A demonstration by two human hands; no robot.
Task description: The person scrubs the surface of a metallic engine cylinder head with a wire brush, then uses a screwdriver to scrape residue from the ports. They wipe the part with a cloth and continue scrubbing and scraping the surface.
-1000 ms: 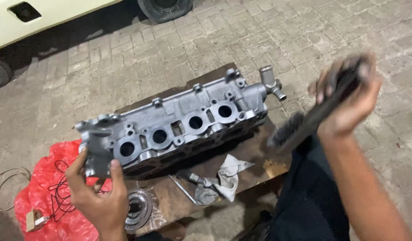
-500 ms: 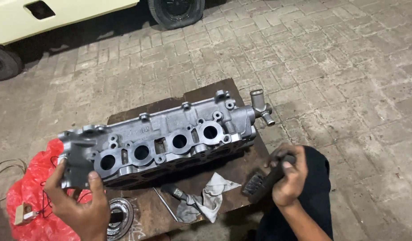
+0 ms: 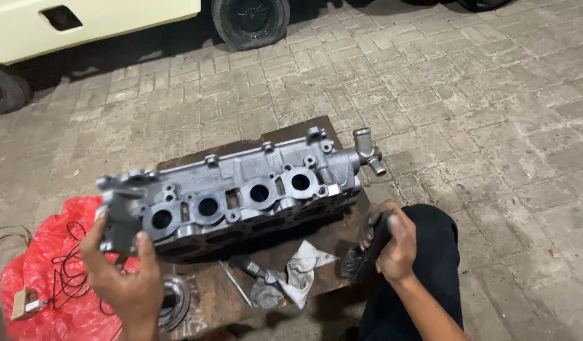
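Head view, looking down: the cylinder head (image 3: 241,192), a long grey metal casting with four round ports in a row along its side, sits on a low dark wooden board (image 3: 291,142) laid on the brick paving (image 3: 481,113). It runs slantwise across the board, and a short pipe stub (image 3: 367,148) sticks out at its far end. At the near end of the cylinder head, the left hand (image 3: 121,271) has hold of the casting, thumb on the face and fingers wrapped round the end plate, clamped on the metal.

Off the pipe end of the cylinder head, lower down and near the board's edge, the right hand (image 3: 392,243) is closed tight round a dark long tool (image 3: 364,249), fingers curled over its handle; what kind of tool it is I cannot tell, as it is dark and partly hidden in the fist. That hand sits just above the person's dark trouser leg (image 3: 437,265).

In front of the cylinder head, on the board, lies a crumpled grey rag (image 3: 298,275) with a small metal tool (image 3: 250,268) beside it and a thin rod (image 3: 234,284) next to that. A round metal ring part (image 3: 174,303) lies at the board's near corner, below the left hand. Beside the gripped end of the cylinder head there is a red plastic bag (image 3: 45,278) with black wire (image 3: 67,268) tangled over it. Beyond the cylinder head, well apart, a pale vehicle (image 3: 96,25) stands with its tyre (image 3: 250,22) on the paving.
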